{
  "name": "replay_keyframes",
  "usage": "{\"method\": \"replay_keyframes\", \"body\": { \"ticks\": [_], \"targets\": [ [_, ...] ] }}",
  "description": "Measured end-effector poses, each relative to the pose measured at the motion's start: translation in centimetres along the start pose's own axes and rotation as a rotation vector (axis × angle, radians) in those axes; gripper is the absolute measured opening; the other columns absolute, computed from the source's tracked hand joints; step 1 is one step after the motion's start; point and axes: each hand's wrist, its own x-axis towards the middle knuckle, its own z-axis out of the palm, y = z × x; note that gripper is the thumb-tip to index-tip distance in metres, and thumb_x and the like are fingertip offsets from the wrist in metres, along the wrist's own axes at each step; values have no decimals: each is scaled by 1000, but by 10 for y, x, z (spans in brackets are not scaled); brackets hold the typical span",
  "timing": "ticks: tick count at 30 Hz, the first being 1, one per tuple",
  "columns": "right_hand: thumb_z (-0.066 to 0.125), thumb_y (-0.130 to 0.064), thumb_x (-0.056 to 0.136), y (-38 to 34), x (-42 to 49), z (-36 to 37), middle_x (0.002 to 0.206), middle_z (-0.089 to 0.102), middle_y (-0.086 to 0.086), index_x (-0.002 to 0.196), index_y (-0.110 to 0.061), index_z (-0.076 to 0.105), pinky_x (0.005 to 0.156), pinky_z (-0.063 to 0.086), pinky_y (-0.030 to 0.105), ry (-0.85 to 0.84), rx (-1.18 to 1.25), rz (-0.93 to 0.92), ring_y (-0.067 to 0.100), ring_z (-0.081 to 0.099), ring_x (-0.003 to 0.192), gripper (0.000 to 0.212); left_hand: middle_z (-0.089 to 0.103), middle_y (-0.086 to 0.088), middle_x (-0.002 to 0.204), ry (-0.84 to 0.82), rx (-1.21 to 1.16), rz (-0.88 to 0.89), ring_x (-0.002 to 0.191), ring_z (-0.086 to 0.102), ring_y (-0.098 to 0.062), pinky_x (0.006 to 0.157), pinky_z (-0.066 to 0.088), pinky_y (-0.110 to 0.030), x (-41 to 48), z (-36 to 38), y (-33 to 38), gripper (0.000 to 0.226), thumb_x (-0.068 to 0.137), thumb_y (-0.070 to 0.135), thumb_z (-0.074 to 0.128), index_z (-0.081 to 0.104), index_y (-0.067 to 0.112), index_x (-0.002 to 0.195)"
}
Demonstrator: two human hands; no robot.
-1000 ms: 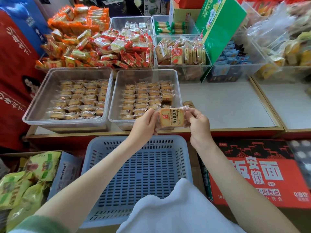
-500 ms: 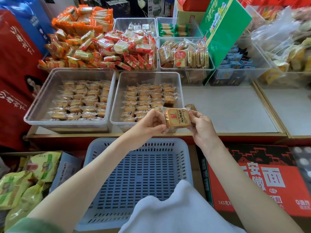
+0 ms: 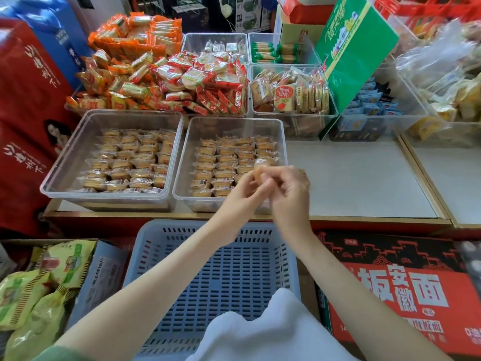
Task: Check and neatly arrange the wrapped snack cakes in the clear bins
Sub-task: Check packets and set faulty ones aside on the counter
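the pale counter top [image 3: 351, 178] fills the middle of the frame, with a blue slotted basket [image 3: 221, 269] below it at bottom centre. on the counter, two clear bins stand side by side: the left bin [image 3: 66, 155] at centre left and the right bin [image 3: 183, 165] at centre. both hold rows of wrapped cakes lying flat, their long sides running left to right across the frame.

both hands meet at frame centre, over the near right corner of the right bin. the left hand [image 3: 247, 188] has its fingers curled and pinched on one wrapped snack cake [image 3: 263, 162], which shows as a pale blur just above the fingertips, over the bin's rightmost column. the right hand [image 3: 291, 194] sits just beside it towards the right rim, fingers curled in; whether they also grip the wrapper i cannot tell.

the cake lies up-frame from the fingers, towards the bin's inside, so i judge the left hand is the better placed to set it down. its long axis is lost in motion blur, so whether it lines up with the rows is unclear. the hands hide the bin's near right corner, so i cannot see any open slot there. a small tan bit [image 3: 303, 173] shows behind the right hand; it is too hidden to name.
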Motion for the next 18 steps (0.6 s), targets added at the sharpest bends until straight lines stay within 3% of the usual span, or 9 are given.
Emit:
{"method": "replay_keyframes", "body": {
  "ticks": [3,5,7,9,11,14,18],
  "targets": [
    [50,3,93,-5,-1,1,101,60,1,105,-12,66,79,53,23,-134,71,-78,11,60,95,25,63,-16,109,77,-236,11,100,56,-31,87,47,-40,5,-6,4,48,88,40,67,55,10,124],
    [48,2,94,-7,5,-6,109,57,1,113,-16,62,88,51,22,-79,157,-17,10,58,104,30,63,-19,120,101,-336,-9,110,60,-33,92,51,-39,7,-16,5,40,92,28,60,54,7,125],
    [52,-6,95,0,17,-11,114,53,-6,121,-19,59,94,50,26,-22,84,74,8,55,109,30,63,-18,124,80,-424,-78,116,62,-32,90,56,-37,7,-25,7,37,90,22,57,51,8,124],
    [56,-17,96,7,28,-16,118,56,-8,127,-21,57,95,50,28,-102,50,238,7,55,111,32,67,-16,119,9,-474,-117,113,64,-32,89,57,-38,6,-31,7,37,86,21,58,53,10,120],
    [59,-16,94,11,35,-18,112,65,-3,123,-20,60,87,54,28,-204,177,376,11,61,108,29,68,-15,117,-40,-503,-139,112,65,-31,89,57,-38,5,-36,9,38,85,20,57,53,11,122],
    [63,-6,90,13,40,-20,100,68,1,105,-22,65,76,55,24,-201,280,427,17,65,99,22,64,-15,126,-58,-485,-146,117,62,-30,90,57,-38,7,-43,8,43,86,16,57,53,14,129],
    [63,-4,86,16,44,-16,100,70,11,99,-11,66,88,55,39,-220,467,642,26,66,99,15,59,-16,132,-19,-460,-138,118,61,-31,85,58,-38,8,-48,5,48,86,15,58,52,21,133]
  ]
}}
